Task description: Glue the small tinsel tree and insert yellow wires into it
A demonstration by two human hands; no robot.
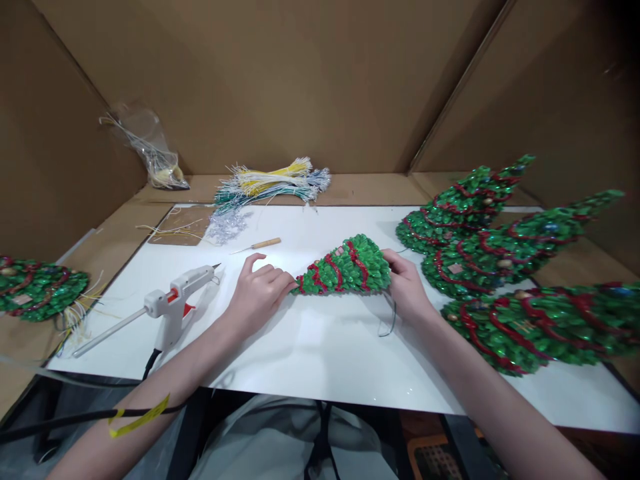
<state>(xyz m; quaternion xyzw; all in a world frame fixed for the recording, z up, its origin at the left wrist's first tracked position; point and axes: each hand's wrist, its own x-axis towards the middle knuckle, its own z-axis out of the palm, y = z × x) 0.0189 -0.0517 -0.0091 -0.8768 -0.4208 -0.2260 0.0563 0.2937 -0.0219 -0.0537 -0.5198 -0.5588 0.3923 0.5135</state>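
Note:
A small green Christmas tree (345, 268) wound with red garland lies on its side over the middle of the white board. My left hand (263, 287) pinches its narrow tip between the fingers. At the wide base, my right hand (406, 287) is closed on the edge, with the fingertips partly hidden behind the tree. A thin dark wire (389, 327) hangs down from the base beside my right hand. Left of my left hand rests a white glue gun (177, 300) with a glue stick in its back. Behind the hands lies a wooden-handled awl (265, 245).
Several larger decorated trees (470, 267) lie at the right, close to my right forearm. Another tree (43, 288) lies at the far left near loose wires. Bundles of coloured wires (273, 181) and a plastic bag (155, 150) sit at the back. A black cable (90, 417) crosses my left forearm.

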